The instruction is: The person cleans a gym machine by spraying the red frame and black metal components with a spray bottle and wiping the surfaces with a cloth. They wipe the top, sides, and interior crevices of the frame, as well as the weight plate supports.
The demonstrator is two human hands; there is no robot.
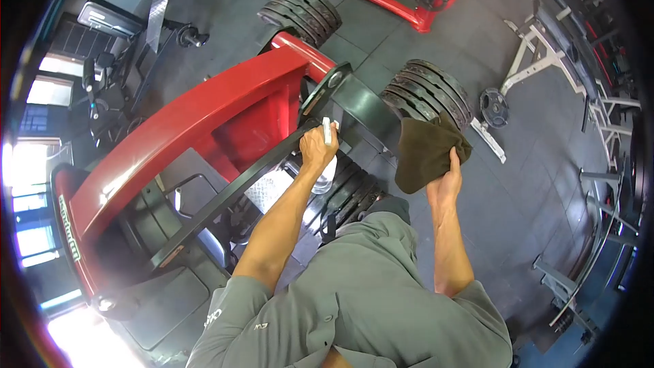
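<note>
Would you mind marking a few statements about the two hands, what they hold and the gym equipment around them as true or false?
1. The left hand holds a bottle with a white spray head. True.
2. The right hand holds a pink sponge. False: it holds a dark brown cloth.
3. The large curved frame to the person's left is blue. False: it is red.
4. Several weight plates show side by side just above the cloth in the view. True.
5. Both hands wear gloves. False: both are bare.
</note>
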